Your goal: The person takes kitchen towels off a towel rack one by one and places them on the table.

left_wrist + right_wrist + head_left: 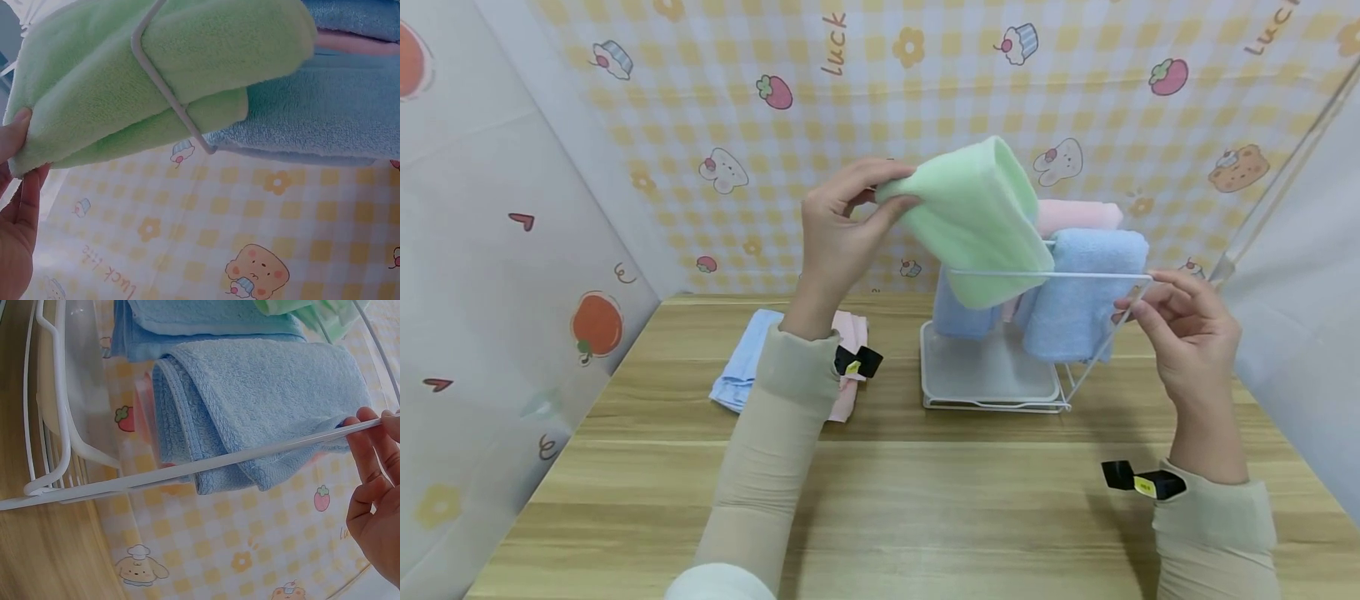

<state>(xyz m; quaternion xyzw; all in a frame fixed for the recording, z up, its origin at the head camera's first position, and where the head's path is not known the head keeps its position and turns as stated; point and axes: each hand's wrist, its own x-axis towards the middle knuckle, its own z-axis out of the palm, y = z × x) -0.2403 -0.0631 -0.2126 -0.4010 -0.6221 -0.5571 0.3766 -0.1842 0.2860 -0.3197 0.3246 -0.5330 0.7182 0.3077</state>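
My left hand (842,225) pinches one end of a folded light-green towel (962,208) between thumb and fingers. The towel slants over the front left of a white wire rack (1037,273), its lower end behind the top wire in the head view. With thumb and fingertips, my right hand (1195,342) grips the rack near its front right corner. A blue towel (1090,292) hangs folded over the rack's right side, and a pink towel (1078,215) shows behind it. Another blue towel (962,312) hangs at the left, partly hidden by the green one.
A pale tray (988,383) forms the rack's base on the wooden table (970,500). Left of it lie a folded blue cloth (741,362) and a pink cloth (853,333), partly covered by my left forearm. A checked, patterned backdrop (865,117) stands right behind the rack.
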